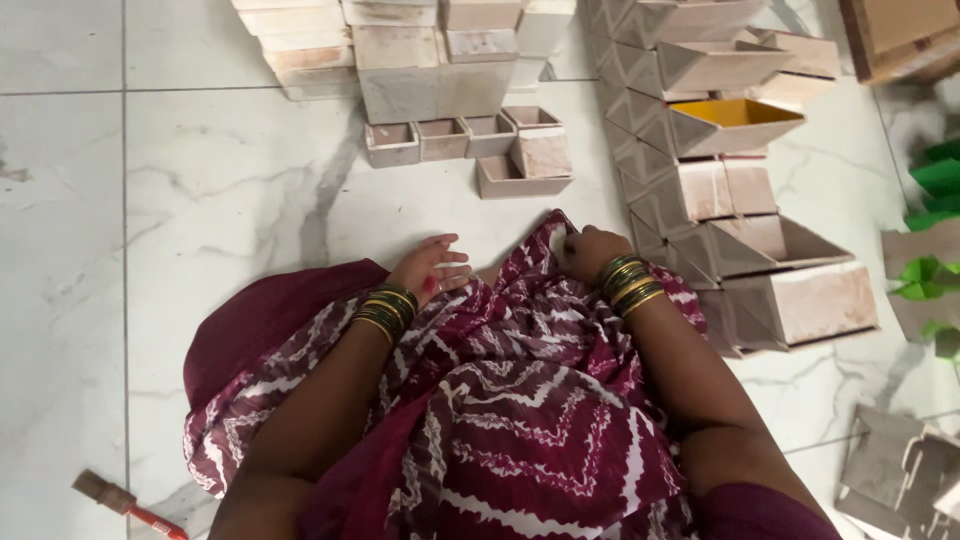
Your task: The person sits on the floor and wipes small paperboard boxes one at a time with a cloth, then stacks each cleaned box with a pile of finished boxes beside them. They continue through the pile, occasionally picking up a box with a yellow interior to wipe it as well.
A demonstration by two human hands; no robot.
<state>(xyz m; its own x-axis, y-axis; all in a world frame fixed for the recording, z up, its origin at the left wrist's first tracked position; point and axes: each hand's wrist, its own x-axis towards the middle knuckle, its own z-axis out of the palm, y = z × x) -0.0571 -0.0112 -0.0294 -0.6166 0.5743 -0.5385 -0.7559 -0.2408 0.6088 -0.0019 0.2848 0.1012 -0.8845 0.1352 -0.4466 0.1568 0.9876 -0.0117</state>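
Patterned maroon cloth (520, 400) is gripped by both hands.

The right hand (588, 250) is closed on a fold, fingertips hidden; the left hand (432, 268) is spread open, partly tucked underneath. Small boxes (500, 150) lie beyond the fingers.

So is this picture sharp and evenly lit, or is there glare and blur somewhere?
Head view: soft, even light; the marble floor shows only a faint sheen, no harsh glare. Left hand and right hand on the maroon patterned cloth look slightly soft; the small open boxes stay fairly crisp.
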